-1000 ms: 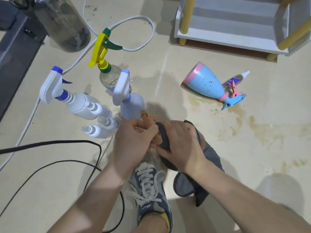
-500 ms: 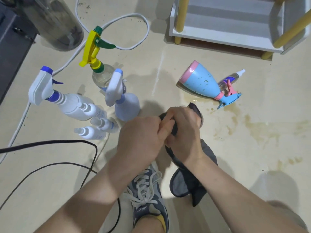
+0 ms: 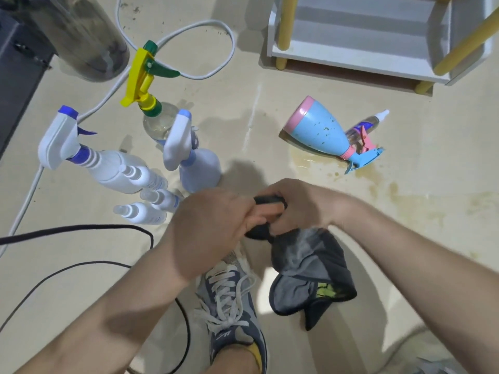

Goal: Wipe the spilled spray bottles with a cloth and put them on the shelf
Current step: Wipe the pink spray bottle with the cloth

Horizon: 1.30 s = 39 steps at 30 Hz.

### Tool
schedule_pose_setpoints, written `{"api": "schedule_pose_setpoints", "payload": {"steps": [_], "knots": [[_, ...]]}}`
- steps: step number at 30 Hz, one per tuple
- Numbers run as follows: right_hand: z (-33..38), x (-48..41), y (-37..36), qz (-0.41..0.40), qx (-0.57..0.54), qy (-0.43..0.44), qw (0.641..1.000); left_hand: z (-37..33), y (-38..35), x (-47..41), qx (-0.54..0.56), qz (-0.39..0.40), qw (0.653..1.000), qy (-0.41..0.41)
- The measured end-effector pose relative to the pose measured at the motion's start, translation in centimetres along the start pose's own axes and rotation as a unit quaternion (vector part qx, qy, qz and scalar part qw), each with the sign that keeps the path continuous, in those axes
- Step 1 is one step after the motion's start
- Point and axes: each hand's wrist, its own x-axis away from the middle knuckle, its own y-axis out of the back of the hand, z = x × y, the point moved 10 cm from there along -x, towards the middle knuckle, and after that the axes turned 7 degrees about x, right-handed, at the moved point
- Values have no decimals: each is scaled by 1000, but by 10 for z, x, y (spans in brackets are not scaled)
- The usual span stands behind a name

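Spray bottles stand and lie on the pale floor. A blue and pink bottle [image 3: 321,133] lies on its side at the far right, with its trigger pointing right. A small clear bottle [image 3: 364,125] lies just behind it, touching it. Brown wet marks [image 3: 378,184] spread on the floor beside them and out to the right.

At the left, a group stands upright and close together: a white bottle [image 3: 113,168], a clear bottle with a yellow trigger [image 3: 159,122], a pale blue bottle [image 3: 198,168] and some small white bottles [image 3: 140,211].

The left hand [image 3: 213,225] and the right hand [image 3: 305,209] meet in the near middle. Both curl tight round a dark cloth [image 3: 305,255]. The cloth is bunched up between them, and what is inside cannot be seen. The rest of the cloth hangs down below the right hand.

The white shelf [image 3: 351,55] with yellow legs stands far right. Its front edge faces the blue and pink bottle, and a strip of bare floor lies between them.

A shoe [image 3: 232,300] sits under the hands. A black cable [image 3: 81,228] loops across the near left floor, close to the small bottles. A white cable [image 3: 189,25] curls behind the yellow trigger.
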Motion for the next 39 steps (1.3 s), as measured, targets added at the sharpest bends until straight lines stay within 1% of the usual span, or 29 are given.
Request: {"api": "schedule_pose_setpoints", "payload": {"steps": [1,2,3,4,6,7,9,11,13,14,16,18,19,21,23,24,25,26,27,28,29,30,31,33,35,36,38,39], "knots": [[-2,5,10,-126,25,8,992,10,2,-1,24,-6,999,46],[-2,13,14,-225,71,20,972,16,1,-2,55,-9,995,83],[-2,21,13,-293,106,45,949,18,-1,-1,90,-15,990,109],[-3,26,8,-325,128,73,934,18,-1,2,119,-26,985,124],[-12,32,2,-338,157,99,923,17,-1,7,147,-37,979,137],[-22,35,2,-331,161,91,925,17,0,10,147,-43,979,138],[-44,39,1,-307,154,57,937,17,5,15,113,-74,983,121],[-61,40,-1,-277,126,37,952,14,6,18,61,-85,988,118],[-75,40,1,-243,32,21,969,12,7,22,23,-97,988,119],[-78,40,5,-232,-39,2,972,11,8,25,8,-107,987,117],[-77,39,11,-243,-133,-32,960,9,11,30,-14,-113,987,111],[-40,36,11,-310,-18,15,950,2,9,36,-35,-103,989,96],[-25,32,3,-328,47,22,943,-2,7,39,-39,-102,990,86],[-18,25,-3,-341,57,2,938,-8,7,44,-34,-117,991,61],[-35,20,-1,-337,54,18,940,-16,6,47,-19,-132,991,26],[-53,18,3,-336,30,6,941,-21,3,48,-18,-136,990,10],[-77,21,10,-350,-33,-36,936,-26,2,47,-24,-138,990,-2],[-102,27,14,-373,-107,-91,917,-30,1,44,-36,-139,990,-6],[-121,32,11,-393,-180,-146,890,-31,1,40,-46,-139,989,1],[-125,36,8,-418,-236,-174,860,-28,3,35,-51,-142,988,16],[-119,39,5,-448,-261,-169,838,-23,5,30,-46,-143,988,36],[-103,44,3,-478,-252,-146,829,-15,8,26,-33,-140,988,60],[-82,48,0,-504,-214,-112,829,-6,9,23,-14,-132,987,86],[-35,52,-13,-526,-96,-52,844,8,7,23,23,-112,984,135],[-10,48,-20,-516,-1,-19,857,22,1,31,80,-95,973,192],[-5,45,-16,-502,23,5,865,28,-2,37,118,-91,963,224],[-15,35,-5,-471,33,56,879,37,-4,48,167,-104,944,265],[-29,31,5,-470,20,58,880,37,-3,50,177,-112,941,267]]}}
